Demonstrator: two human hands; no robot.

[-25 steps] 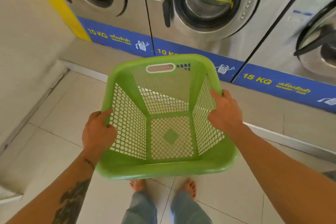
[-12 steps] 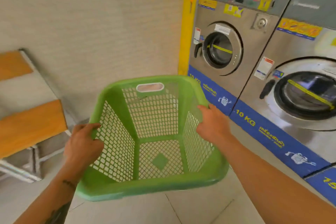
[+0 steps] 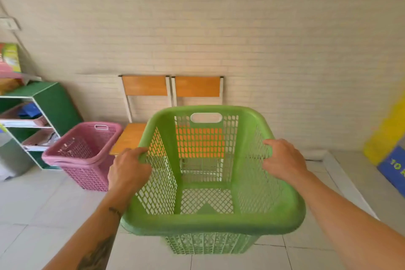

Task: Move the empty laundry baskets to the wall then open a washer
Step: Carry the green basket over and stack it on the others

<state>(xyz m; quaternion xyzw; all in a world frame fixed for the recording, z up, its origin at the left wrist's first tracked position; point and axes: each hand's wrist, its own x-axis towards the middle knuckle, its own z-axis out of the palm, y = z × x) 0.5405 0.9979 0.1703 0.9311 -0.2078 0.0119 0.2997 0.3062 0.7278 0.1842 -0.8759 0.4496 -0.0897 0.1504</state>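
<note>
Left to right. A green shelf unit [image 3: 54, 103] stands at the far left against the wall [image 3: 263, 50]; beside it a pink basket [image 3: 83, 153] rests on the tiled floor [image 3: 32, 204], touching the seat of the left of two wooden chairs [image 3: 145, 89]. The left hand [image 3: 128, 171], fingers curled over the rim, and the right hand [image 3: 285, 163], likewise clamped on the opposite rim, carry the empty green basket [image 3: 208, 223] in the air before the chairs. Perforated plastic: judged light, fairly stiff, best held by the rolled rim or the handle slot. The chairs occupy the wall directly ahead; free wall lies to the right, near the blue washer plinth [image 3: 394, 169].
</note>
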